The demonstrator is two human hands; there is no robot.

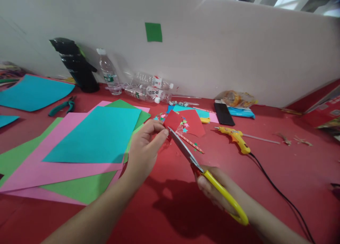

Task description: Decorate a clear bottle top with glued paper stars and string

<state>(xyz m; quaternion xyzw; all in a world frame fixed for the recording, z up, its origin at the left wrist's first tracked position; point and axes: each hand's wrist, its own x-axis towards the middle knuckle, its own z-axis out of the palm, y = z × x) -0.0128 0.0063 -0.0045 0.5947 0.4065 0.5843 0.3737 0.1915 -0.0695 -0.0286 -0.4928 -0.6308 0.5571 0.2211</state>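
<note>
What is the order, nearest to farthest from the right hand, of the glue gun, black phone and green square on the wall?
From the right hand:
1. glue gun, just ahead, slightly right.
2. black phone, farther back, behind the gun.
3. green square, high up at the back, left.

— Cut by the edges?
— Red box [325, 111] far right, glue gun cable [281, 196] near right.
— Hidden?
— Part of the right hand [212, 189] behind the scissors [186, 150] handle; red paper [174, 120] corner under left hand [145, 148] fingertips. Bottle labels [156, 82] unreadable.
</note>
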